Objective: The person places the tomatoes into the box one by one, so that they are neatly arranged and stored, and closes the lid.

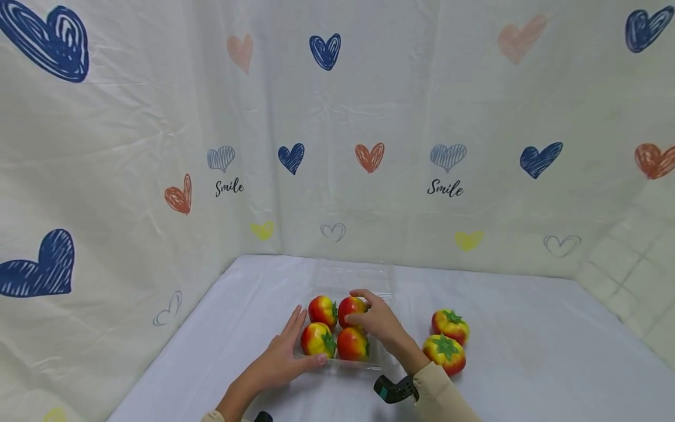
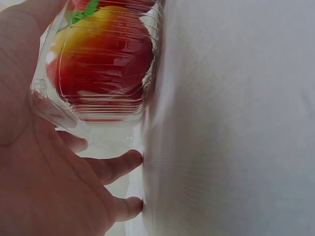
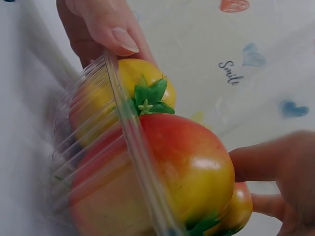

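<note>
A clear plastic clamshell box [image 1: 375, 355] stands on the table, its lid [image 1: 352, 275] folded back. Inside are several red-and-yellow persimmons with green leafy tops. My right hand [image 1: 384, 321] pinches the back right persimmon [image 1: 350, 307] between thumb and fingers. Below it sits the front right persimmon [image 1: 352, 344]. My left hand [image 1: 279, 358] lies along the box's left side, fingers straight, thumb at the front rim. In the left wrist view, two fingertips [image 2: 132, 158] touch the cloth beside the box. The front left persimmon [image 1: 317, 340] and back left persimmon [image 1: 322, 311] are nearest that hand.
Two more persimmons, one behind [image 1: 450, 326] and one in front [image 1: 445, 354], lie on the white cloth [image 1: 532, 351] right of the right forearm. A curtain [image 1: 401, 117] printed with hearts rises behind the table and along its left side.
</note>
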### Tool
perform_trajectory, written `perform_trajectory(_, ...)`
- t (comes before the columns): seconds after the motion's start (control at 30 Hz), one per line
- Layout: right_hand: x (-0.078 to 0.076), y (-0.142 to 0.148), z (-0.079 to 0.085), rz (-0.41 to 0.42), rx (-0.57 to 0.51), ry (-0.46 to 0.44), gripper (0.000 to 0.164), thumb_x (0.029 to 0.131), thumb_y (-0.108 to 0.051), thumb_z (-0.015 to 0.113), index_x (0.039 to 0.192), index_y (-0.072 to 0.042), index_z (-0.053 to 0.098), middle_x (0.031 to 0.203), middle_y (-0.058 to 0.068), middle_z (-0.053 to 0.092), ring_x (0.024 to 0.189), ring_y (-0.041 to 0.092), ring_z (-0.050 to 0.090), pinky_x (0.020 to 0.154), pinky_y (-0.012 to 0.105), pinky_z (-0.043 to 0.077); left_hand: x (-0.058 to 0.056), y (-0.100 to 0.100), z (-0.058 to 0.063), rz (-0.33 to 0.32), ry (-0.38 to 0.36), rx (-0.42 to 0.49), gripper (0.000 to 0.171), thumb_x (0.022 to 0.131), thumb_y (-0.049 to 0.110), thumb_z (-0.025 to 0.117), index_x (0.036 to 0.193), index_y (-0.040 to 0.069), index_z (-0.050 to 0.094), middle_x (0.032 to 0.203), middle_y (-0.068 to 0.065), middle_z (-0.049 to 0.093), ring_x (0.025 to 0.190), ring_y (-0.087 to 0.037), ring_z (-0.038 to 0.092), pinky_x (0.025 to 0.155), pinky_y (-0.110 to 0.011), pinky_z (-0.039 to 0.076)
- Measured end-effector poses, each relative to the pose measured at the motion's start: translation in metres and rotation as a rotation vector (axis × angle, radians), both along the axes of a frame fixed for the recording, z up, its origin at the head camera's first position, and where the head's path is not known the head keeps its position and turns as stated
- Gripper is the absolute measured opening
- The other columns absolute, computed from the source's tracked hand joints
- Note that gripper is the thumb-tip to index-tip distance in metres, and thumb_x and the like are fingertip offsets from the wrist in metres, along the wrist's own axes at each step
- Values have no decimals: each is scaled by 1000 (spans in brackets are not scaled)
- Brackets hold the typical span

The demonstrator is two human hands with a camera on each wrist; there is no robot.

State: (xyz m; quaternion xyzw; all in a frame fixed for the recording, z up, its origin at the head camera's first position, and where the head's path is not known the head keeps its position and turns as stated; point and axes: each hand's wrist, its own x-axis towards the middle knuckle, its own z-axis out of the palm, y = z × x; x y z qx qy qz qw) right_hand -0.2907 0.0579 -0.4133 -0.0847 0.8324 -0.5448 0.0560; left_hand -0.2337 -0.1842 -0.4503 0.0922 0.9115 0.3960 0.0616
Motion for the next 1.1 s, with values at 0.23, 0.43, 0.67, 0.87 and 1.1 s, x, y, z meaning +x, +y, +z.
perform_trajectory(0.23,-1,2,1,3,54,3,64,89,-16,82,148,-6,59,122,18,63,98,29,65,88,47,64,-3,0,-2,-12,5,7,118,86,73,74,173,15,18,180,-10,8,152,-59,28,107,-87,27)
perform_trajectory(0.43,1,4,4,-13,60,-3,67,89,-19,80,150,-3,56,128,21,63,99,29,65,88,46,64,-1,0,0,-8,3,9,118,86,73,74,173,15,18,180,-10,8,152,-58,28,108,-87,26)
perform_trajectory(0.67,2,6,6,-23,74,-8,65,90,-21,80,148,-2,56,129,22,63,100,29,65,86,45,64,1,0,0,-4,3,6,119,86,72,74,174,16,18,180,-11,8,152,-58,28,107,-87,28)
perform_trajectory(0.87,4,9,8,-29,90,5,65,92,-23,79,149,-1,55,133,24,61,104,31,64,88,46,63,0,0,-1,-7,7,3,120,85,72,75,174,16,17,180,-10,7,151,-59,29,106,-87,30)
perform_trajectory(1.1,7,14,11,-29,97,13,62,96,-24,77,148,0,54,140,29,58,112,36,64,94,53,61,-1,-1,-3,-14,18,4,119,86,71,75,174,16,17,180,-11,8,152,-58,28,108,-87,27)
